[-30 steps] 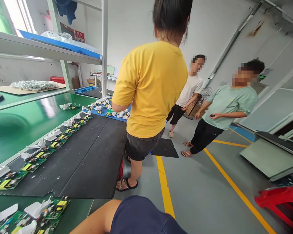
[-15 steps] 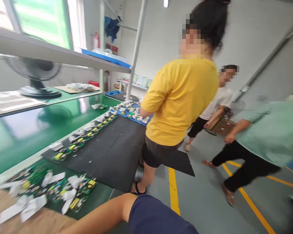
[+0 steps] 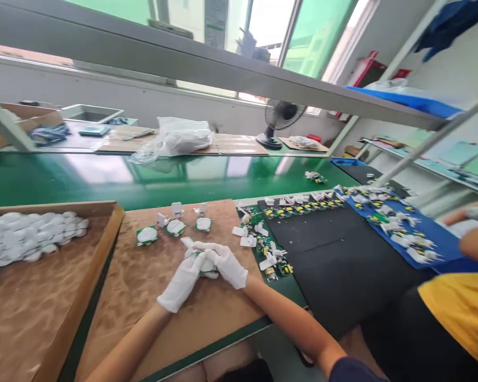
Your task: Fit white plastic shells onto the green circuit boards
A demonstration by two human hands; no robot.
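Both hands wear white gloves and meet over the brown cardboard sheet (image 3: 131, 297). Between them is a small circuit board with a white round pad (image 3: 207, 267), partly covered by the fingers. My left hand (image 3: 184, 277) closes on its left side, and my right hand (image 3: 228, 266) grips it from the right. Just beyond the hands stand several green boards topped with white discs, one of them a board (image 3: 203, 224) with a white tab behind it. Right of my right hand lies a cluster of loose circuit boards (image 3: 269, 249) with white pieces attached.
A shallow cardboard tray (image 3: 99, 260) at left holds a heap of white discs (image 3: 32, 233). To the right, a row of boards (image 3: 302, 206) lines a black mat (image 3: 334, 254), with a blue tray (image 3: 442, 241) beyond. A co-worker in yellow (image 3: 460, 313) is at far right. An overhead shelf (image 3: 207, 63) crosses above.
My view has swung left from the co-workers and the aisle to the bench. Both gloved hands now show, holding a board; before, only one bare forearm and a dark sleeve were visible.
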